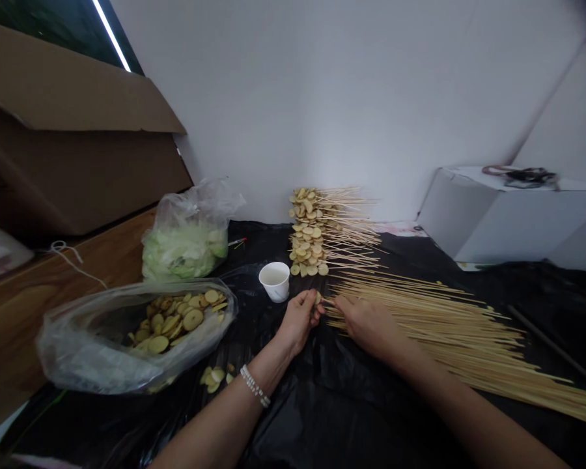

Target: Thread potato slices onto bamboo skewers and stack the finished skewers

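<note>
Between the fingers of my left hand [300, 318] is a pale yellow slice [318, 298], which looks like potato. My right hand [366, 324] is closed round a thin wooden skewer [328, 301], its tip at the slice; whether it has gone through I cannot tell. Under and beside my right forearm lies a wide spread of bare skewers [469, 339]. Just beyond my hands, a stack of skewers threaded with slices [308, 241] has its sticks pointing right. A white paper cup [275, 281] stands near my left hand.
An open clear bag [102, 371] of loose slices lies at left, with a few slices [213, 378] beside it. Behind stands a bag of pale green pieces [185, 244]. Black plastic [322, 410] covers the table. A cardboard box [88, 156] and a white box [512, 218] flank it.
</note>
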Demonstrator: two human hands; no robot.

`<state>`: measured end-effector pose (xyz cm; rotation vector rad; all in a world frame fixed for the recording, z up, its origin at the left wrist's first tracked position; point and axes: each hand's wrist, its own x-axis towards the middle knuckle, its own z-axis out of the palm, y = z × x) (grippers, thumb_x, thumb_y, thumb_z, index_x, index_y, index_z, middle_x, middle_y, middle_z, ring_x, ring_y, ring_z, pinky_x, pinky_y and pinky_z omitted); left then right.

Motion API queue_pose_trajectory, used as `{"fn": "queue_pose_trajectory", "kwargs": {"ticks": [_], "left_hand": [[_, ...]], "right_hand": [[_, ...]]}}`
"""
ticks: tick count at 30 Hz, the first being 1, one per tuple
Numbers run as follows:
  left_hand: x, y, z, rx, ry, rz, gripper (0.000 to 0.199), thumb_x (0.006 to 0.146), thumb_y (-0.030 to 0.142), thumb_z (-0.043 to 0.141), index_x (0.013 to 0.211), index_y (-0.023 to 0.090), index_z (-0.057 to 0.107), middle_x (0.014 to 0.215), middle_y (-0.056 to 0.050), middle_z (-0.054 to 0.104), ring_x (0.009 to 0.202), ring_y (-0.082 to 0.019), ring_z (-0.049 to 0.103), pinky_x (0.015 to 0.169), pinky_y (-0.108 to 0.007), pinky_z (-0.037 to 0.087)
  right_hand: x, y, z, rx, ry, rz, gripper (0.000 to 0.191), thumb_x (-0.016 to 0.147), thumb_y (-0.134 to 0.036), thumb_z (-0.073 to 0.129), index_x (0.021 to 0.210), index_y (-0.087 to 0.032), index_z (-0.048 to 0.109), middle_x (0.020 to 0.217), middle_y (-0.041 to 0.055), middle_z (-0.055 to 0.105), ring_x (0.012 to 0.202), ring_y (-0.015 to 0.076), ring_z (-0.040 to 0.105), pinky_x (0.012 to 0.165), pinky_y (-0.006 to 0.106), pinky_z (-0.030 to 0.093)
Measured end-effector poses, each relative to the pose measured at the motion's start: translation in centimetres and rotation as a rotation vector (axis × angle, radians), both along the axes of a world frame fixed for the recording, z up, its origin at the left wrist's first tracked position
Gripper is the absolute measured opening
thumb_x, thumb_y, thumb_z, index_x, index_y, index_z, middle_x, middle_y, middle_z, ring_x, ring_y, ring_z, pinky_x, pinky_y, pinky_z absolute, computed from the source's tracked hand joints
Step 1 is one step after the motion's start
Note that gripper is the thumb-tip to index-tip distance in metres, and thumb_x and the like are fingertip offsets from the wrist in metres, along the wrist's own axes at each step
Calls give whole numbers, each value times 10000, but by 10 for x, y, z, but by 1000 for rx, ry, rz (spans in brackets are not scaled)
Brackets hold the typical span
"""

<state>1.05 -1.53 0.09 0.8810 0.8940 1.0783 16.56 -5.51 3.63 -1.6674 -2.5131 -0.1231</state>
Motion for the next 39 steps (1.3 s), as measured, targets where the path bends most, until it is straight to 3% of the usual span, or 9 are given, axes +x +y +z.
{"fn": "queue_pose_trajectory", "kwargs": {"ticks": [6, 10, 19, 25, 33, 39], "left_hand": [[2, -2, 0, 5, 13, 4, 390, 676, 487, 696, 744, 130, 554, 563, 3, 558, 447, -40, 400, 423, -172, 214], [2, -3, 0, 10, 12, -3, 385, 686, 485, 690, 748, 127, 561, 570, -1, 566, 449, -41, 404, 425, -175, 219], [2, -4, 1, 1, 25, -9, 380, 690, 480, 689, 741, 128, 557, 568, -3, 570, 448, -43, 410, 422, -178, 225], [3, -5, 2, -2, 19, -19, 381, 688, 479, 694, 745, 127, 561, 571, -6, 575, 448, -43, 416, 419, -176, 231], [3, -5, 1, 26, 55, -43, 392, 696, 503, 681, 715, 130, 561, 564, -12, 574, 447, -50, 419, 411, -178, 238], [3, -6, 8, -54, -25, -7, 473, 685, 559, 670, 837, 112, 641, 652, -34, 605, 477, -43, 420, 424, -170, 252]], "right_hand": [[-4, -2, -2, 19, 38, -69, 183, 898, -159, 380, 898, -188, 561, 819, 59, 671, 674, 158, 588, 547, 275, 229], [-6, -4, -1, 55, 54, -45, 194, 882, -128, 391, 938, -191, 566, 862, 60, 665, 719, 170, 595, 567, 277, 251], [-12, -6, 2, -54, 29, -112, 197, 851, -95, 402, 928, -170, 566, 848, 75, 674, 724, 191, 617, 562, 284, 262], [-12, -5, -2, 15, 82, -85, 210, 868, -101, 379, 924, -182, 565, 858, 59, 661, 721, 172, 597, 570, 286, 251], [-9, -3, -1, -90, 101, -102, 216, 889, -118, 364, 922, -165, 571, 843, 74, 676, 726, 166, 604, 574, 286, 251], [-3, 3, -5, -29, 132, -130, 230, 934, -192, 344, 906, -177, 572, 831, 56, 670, 695, 148, 585, 557, 279, 236]]}}
